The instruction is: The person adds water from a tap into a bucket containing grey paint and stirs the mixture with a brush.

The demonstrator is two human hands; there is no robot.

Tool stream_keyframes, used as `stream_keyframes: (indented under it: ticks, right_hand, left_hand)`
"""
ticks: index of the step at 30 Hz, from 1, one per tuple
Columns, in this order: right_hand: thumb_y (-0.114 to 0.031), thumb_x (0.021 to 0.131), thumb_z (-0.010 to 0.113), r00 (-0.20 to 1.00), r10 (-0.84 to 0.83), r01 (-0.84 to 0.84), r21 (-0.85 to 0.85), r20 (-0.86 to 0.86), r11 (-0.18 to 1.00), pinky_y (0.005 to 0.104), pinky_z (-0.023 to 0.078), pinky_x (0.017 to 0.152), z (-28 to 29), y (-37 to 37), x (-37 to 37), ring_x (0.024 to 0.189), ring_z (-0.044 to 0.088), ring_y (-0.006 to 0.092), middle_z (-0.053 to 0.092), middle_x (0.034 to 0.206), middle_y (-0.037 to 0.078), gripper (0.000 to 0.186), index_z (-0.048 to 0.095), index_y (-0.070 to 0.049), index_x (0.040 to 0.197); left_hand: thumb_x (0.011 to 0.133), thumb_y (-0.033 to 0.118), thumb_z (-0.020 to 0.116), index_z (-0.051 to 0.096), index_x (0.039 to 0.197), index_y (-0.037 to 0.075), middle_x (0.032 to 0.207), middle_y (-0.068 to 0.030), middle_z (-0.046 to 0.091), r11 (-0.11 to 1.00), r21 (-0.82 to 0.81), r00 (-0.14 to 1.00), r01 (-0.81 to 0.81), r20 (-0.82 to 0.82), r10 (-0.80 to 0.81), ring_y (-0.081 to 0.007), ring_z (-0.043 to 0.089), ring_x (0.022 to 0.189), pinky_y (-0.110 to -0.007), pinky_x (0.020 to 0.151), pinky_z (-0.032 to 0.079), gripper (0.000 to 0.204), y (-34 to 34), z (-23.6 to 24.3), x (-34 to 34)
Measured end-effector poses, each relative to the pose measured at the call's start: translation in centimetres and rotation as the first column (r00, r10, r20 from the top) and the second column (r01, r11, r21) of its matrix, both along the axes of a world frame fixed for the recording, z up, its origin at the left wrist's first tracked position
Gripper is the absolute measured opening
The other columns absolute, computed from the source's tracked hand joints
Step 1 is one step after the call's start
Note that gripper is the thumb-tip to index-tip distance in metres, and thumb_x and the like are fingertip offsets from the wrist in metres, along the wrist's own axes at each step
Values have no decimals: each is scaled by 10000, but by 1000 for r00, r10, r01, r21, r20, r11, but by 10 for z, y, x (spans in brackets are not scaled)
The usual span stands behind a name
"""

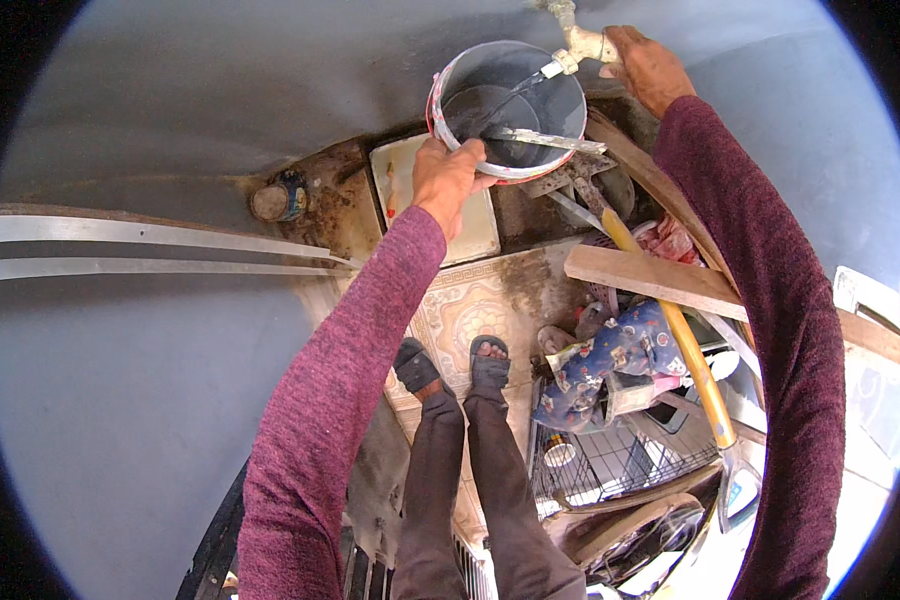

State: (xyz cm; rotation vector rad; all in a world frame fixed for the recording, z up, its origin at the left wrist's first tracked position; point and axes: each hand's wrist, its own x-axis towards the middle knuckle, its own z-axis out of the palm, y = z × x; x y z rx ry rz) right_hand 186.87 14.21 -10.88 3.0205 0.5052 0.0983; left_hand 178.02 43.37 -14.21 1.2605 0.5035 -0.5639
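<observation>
My left hand (447, 182) grips the near rim of a round bucket (497, 62), dark grey inside with a red and white outer edge. The bucket is held up under a pale, stained wall tap (577, 45). Water (518, 95) runs from its spout into the bucket, where some liquid covers the bottom. A paint-smeared stick (550, 139) leans inside, its end sticking out over the right rim. My right hand (654, 74) is closed round the tap's handle side, with its fingertips partly hidden.
On the right, a yellow-shafted tool (686, 350), a wooden plank (660, 280), blue patterned cloth (620, 350) and a wire rack (610, 460) are piled up. Two pale strips (150, 233) lean at left. A small can (278, 198) stands by the grey wall (220, 100).
</observation>
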Motion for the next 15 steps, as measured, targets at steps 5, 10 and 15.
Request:
stream_keyframes:
  ticks: [5, 10, 15]
  right_hand:
    - [-226, 827, 662, 995, -89, 89, -9, -37, 996, 471, 489, 796, 3, 12, -5, 951, 597, 394, 557, 1150, 166, 498, 446, -52, 1241]
    - [-291, 821, 675, 992, 124, -126, 91, 23, 988, 432, 501, 797, -3, -17, 10, 912, 603, 393, 599, 1069, 180, 505, 506, -33, 1221]
    - [-371, 810, 723, 813, -57, 330, 377, -580, 865, 319, 547, 682, 10, -23, 32, 790, 632, 211, 630, 851, 97, 576, 566, -33, 1250]
  left_hand:
    - [834, 70, 564, 527, 1005, -58, 987, -132, 612, 999, 42, 1000, 13, -18, -12, -220, 638, 885, -337, 791, 601, 217, 3, -5, 0]
    - [841, 74, 566, 529, 1023, -55, 1009, -127, 610, 1000, 27, 1000, 9, -23, -8, -219, 639, 883, -337, 779, 605, 227, 2, -6, -1]
    - [841, 69, 566, 523, 1029, -50, 1035, -129, 596, 999, 49, 999, -2, -46, 5, -221, 636, 891, -334, 776, 606, 226, 3, -15, -7]
